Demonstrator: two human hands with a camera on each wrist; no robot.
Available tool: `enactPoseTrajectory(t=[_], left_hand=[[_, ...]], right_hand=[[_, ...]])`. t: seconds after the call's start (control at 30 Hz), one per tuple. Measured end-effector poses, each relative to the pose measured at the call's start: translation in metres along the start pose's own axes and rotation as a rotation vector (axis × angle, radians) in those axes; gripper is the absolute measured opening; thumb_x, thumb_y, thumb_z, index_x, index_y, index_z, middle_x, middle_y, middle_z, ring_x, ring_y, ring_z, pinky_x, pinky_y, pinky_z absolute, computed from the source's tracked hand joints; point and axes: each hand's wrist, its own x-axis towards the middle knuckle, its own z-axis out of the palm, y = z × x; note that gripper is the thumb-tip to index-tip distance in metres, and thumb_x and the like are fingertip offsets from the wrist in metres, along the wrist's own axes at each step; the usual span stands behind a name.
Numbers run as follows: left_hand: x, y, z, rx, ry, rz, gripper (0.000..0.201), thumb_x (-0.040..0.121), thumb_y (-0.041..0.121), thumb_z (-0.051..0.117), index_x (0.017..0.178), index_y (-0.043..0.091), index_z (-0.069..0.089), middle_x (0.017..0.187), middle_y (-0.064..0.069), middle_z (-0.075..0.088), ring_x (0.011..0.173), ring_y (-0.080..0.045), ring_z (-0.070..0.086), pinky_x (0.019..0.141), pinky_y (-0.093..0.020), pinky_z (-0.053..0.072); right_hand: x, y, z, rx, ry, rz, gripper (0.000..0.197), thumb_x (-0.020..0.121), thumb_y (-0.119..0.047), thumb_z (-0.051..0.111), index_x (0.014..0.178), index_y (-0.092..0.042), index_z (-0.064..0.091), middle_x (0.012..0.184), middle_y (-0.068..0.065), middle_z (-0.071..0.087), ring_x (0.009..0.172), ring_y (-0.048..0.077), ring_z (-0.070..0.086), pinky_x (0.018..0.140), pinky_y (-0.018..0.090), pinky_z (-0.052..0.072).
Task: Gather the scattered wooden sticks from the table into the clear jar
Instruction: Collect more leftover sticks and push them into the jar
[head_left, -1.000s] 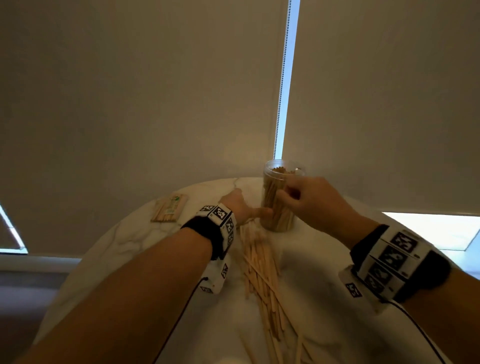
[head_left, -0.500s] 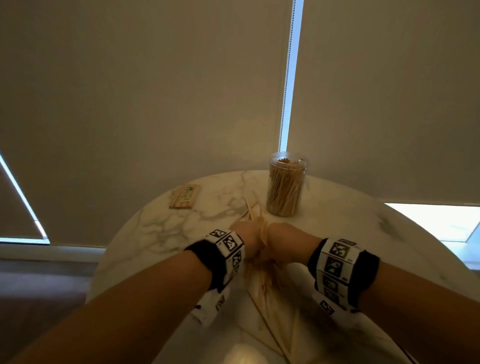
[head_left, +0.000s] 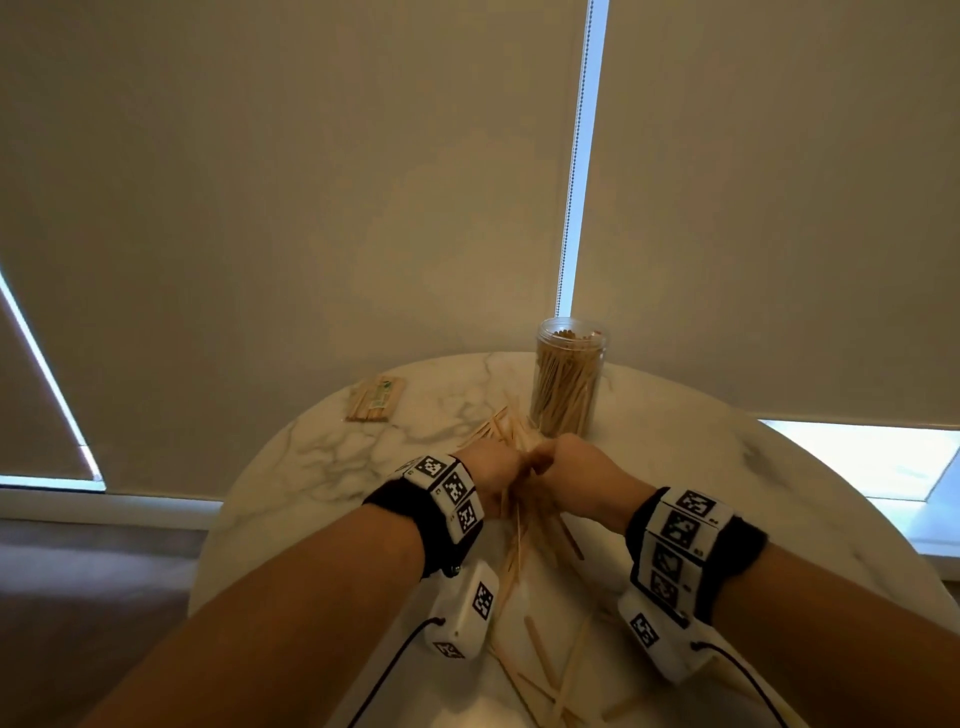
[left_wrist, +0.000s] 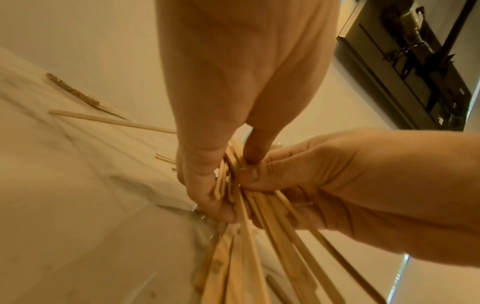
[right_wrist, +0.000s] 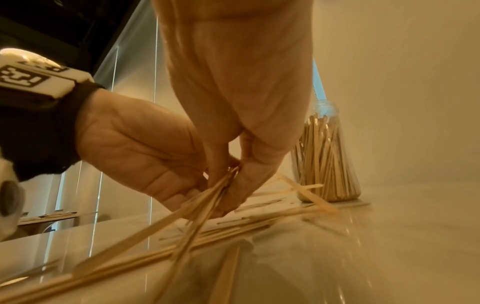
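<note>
The clear jar (head_left: 569, 384) stands upright at the far side of the round marble table (head_left: 291, 467), packed with wooden sticks; it also shows in the right wrist view (right_wrist: 324, 160). Just in front of it, my left hand (head_left: 493, 467) and right hand (head_left: 566, 462) meet and both grip one bundle of wooden sticks (head_left: 519, 525). In the left wrist view the bundle (left_wrist: 246, 246) fans out below my left hand (left_wrist: 231, 185) and right hand (left_wrist: 337, 185). More loose sticks (head_left: 545, 670) lie scattered on the table nearer to me.
A flat wrapped packet of sticks (head_left: 375, 399) lies at the table's back left. Closed blinds hang behind the table, with a bead chain (head_left: 571, 208) just above the jar. The table edge curves away on both sides.
A second ago my right hand was at the jar's mouth and my left hand by its base. Both have drawn back to the pile and closed round a bundle of sticks.
</note>
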Motion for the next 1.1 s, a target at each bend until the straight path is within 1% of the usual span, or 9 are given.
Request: enactPoseTrajectory(t=[0.07, 0.17, 0.23, 0.33, 0.47, 0.67, 0.87, 1.03, 1.1], left_hand=[[0.003, 0.000, 0.001, -0.076, 0.035, 0.042, 0.029, 0.105, 0.015, 0.038, 0.101, -0.004, 0.059, 0.072, 0.001, 0.042, 0.068, -0.024, 0.060, 0.062, -0.027, 0.053], [0.001, 0.008, 0.004, -0.322, 0.138, 0.013, 0.029, 0.103, 0.033, 0.042, 0.079, 0.019, 0.052, 0.071, -0.001, 0.049, 0.055, -0.014, 0.051, 0.047, -0.025, 0.047], [0.001, 0.012, 0.007, -0.404, 0.163, 0.018, 0.026, 0.099, 0.035, 0.044, 0.078, 0.023, 0.051, 0.072, 0.001, 0.051, 0.059, -0.013, 0.051, 0.055, -0.029, 0.050], [0.007, 0.012, 0.011, -0.440, 0.182, 0.055, 0.024, 0.100, 0.026, 0.041, 0.077, 0.025, 0.049, 0.076, 0.003, 0.048, 0.065, -0.011, 0.048, 0.074, -0.038, 0.049], [0.003, 0.018, 0.012, -0.597, 0.283, 0.065, 0.021, 0.096, -0.001, 0.044, 0.089, -0.001, 0.064, 0.072, -0.016, 0.058, 0.057, -0.023, 0.056, 0.056, -0.032, 0.049], [-0.007, 0.024, 0.025, -0.666, 0.306, 0.191, 0.021, 0.102, 0.004, 0.039, 0.094, 0.010, 0.057, 0.071, -0.005, 0.048, 0.056, -0.013, 0.043, 0.050, -0.027, 0.040], [-0.019, 0.036, 0.037, -0.608, 0.253, 0.275, 0.028, 0.099, 0.009, 0.040, 0.114, 0.011, 0.063, 0.085, -0.005, 0.065, 0.060, -0.011, 0.050, 0.048, -0.025, 0.038], [-0.026, 0.039, 0.031, -0.603, 0.287, 0.312, 0.022, 0.105, 0.010, 0.037, 0.111, 0.009, 0.058, 0.087, -0.005, 0.058, 0.063, -0.011, 0.047, 0.053, -0.026, 0.040], [-0.030, 0.040, 0.030, -0.586, 0.290, 0.326, 0.021, 0.106, 0.014, 0.038, 0.112, 0.008, 0.057, 0.083, -0.003, 0.057, 0.063, -0.010, 0.048, 0.053, -0.025, 0.042]], right_hand=[[0.001, 0.001, -0.002, 0.030, 0.031, -0.020, 0.011, 0.083, -0.022, 0.071, 0.085, -0.013, 0.077, 0.081, 0.010, 0.074, 0.073, 0.022, 0.069, 0.072, 0.045, 0.060], [0.002, 0.001, -0.003, 0.054, 0.119, -0.055, 0.011, 0.078, -0.018, 0.073, 0.089, -0.020, 0.073, 0.081, 0.002, 0.073, 0.078, 0.020, 0.070, 0.080, 0.044, 0.059], [0.001, -0.002, -0.005, 0.104, 0.180, -0.030, 0.021, 0.075, -0.016, 0.075, 0.091, -0.020, 0.062, 0.082, 0.002, 0.071, 0.078, 0.022, 0.069, 0.074, 0.044, 0.059], [-0.003, -0.007, -0.012, 0.155, 0.177, -0.022, 0.025, 0.075, -0.013, 0.078, 0.092, -0.013, 0.061, 0.080, 0.006, 0.072, 0.074, 0.023, 0.071, 0.072, 0.042, 0.061], [-0.013, -0.009, -0.032, 0.174, 0.161, -0.086, 0.019, 0.084, -0.018, 0.077, 0.096, -0.013, 0.063, 0.083, 0.003, 0.073, 0.065, 0.013, 0.070, 0.067, 0.031, 0.062], [-0.018, -0.007, -0.064, -0.089, 0.301, -0.155, 0.034, 0.092, -0.026, 0.066, 0.125, -0.018, 0.064, 0.116, 0.001, 0.064, 0.088, 0.019, 0.066, 0.083, 0.041, 0.058], [-0.022, -0.017, -0.064, 0.010, 0.308, -0.198, 0.017, 0.090, -0.021, 0.069, 0.107, -0.020, 0.070, 0.092, -0.008, 0.070, 0.071, -0.002, 0.063, 0.052, 0.005, 0.042], [-0.030, -0.012, -0.071, -0.224, 0.223, -0.213, 0.028, 0.095, -0.027, 0.060, 0.122, -0.019, 0.065, 0.113, 0.000, 0.067, 0.102, 0.017, 0.062, 0.083, 0.027, 0.050], [-0.036, -0.009, -0.071, -0.293, 0.152, -0.203, 0.028, 0.099, -0.035, 0.056, 0.121, -0.023, 0.068, 0.109, -0.001, 0.070, 0.098, 0.016, 0.063, 0.082, 0.027, 0.049]])
